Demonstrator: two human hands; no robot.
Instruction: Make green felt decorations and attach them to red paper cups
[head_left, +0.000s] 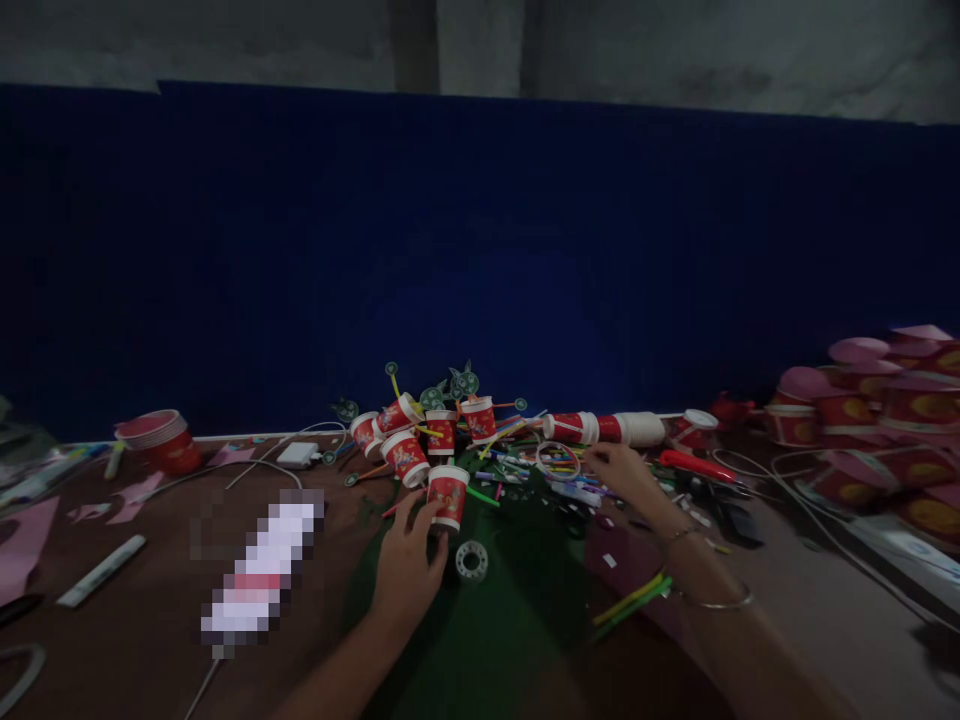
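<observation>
My left hand (409, 560) grips a red paper cup (450, 488) with a white rim, low over the green part of the table. A green straw (480, 495) sticks out to the right of this cup. Just in front of it lies a white ring with holes (472, 562). My right hand (622, 473) is at the heap of small parts, its fingers curled together beside a clear roll of tape (558, 461). Whatever those fingers pinch is too small to make out. Behind the held cup stand and lean several red cups (406, 458) with straw arms and green paper cutouts.
Stacked paper cups (615, 429) lie sideways at the back. A red-handled tool (697, 468) is right of my right hand. Cups with pink tops (862, 410) pile up far right. At left are a cup stack (161, 440), a white charger (298, 455), cables and a blurred-out phone-like object (262, 570).
</observation>
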